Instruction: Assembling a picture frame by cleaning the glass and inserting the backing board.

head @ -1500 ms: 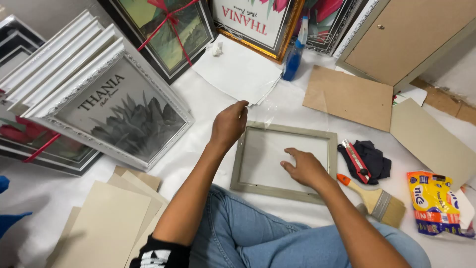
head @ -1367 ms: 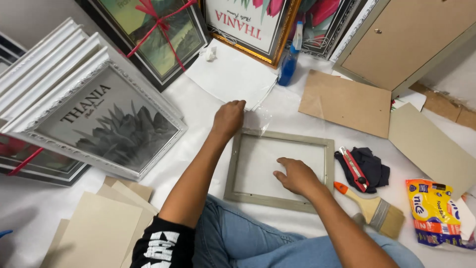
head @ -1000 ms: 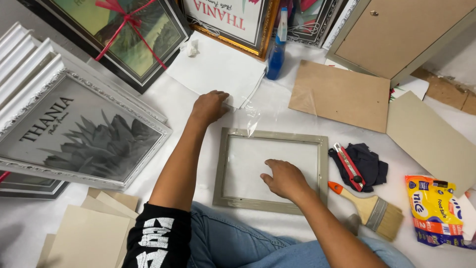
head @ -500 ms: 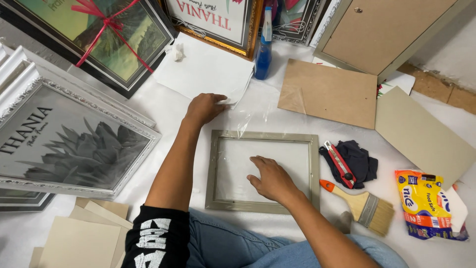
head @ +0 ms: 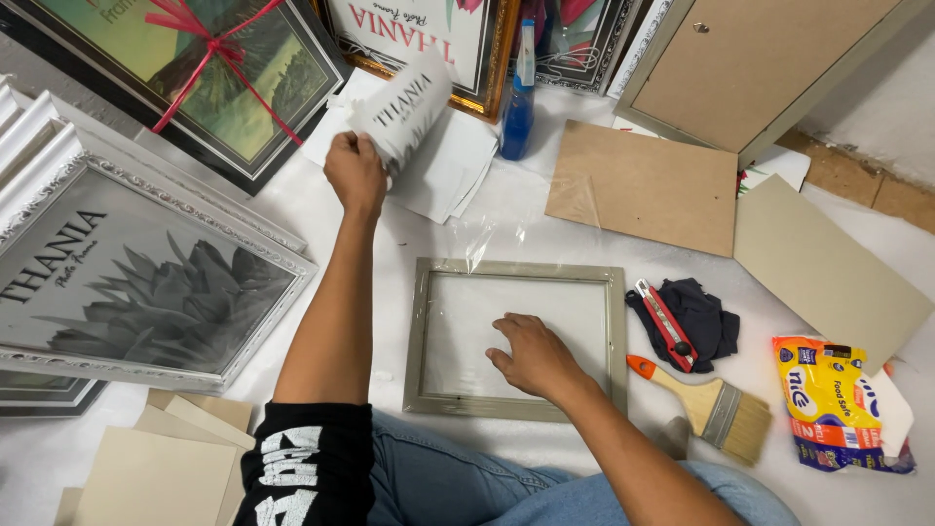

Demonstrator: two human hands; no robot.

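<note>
A grey-green picture frame point(head: 421, 331) lies flat in front of my knees, with a clear panel inside it. My right hand point(head: 531, 356) rests flat on that panel, fingers spread. My left hand point(head: 356, 173) is stretched far forward and grips a printed paper sheet point(head: 407, 105), lifted and curled off a stack of white sheets point(head: 453, 170). A crumpled piece of clear film point(head: 492, 234) lies at the frame's far edge.
A blue spray bottle point(head: 517, 107), brown boards point(head: 648, 185), a dark cloth point(head: 706, 317) with a red cutter point(head: 664, 323), a paintbrush point(head: 706, 404) and a yellow packet point(head: 828, 390) lie to the right. Framed pictures point(head: 136, 282) stand left and ahead. Beige cards point(head: 161, 468) lie near left.
My left hand reached farther forward and lifted a printed sheet off the paper stack. My right hand stayed pressed on the frame's panel. The view shifted left and forward.
</note>
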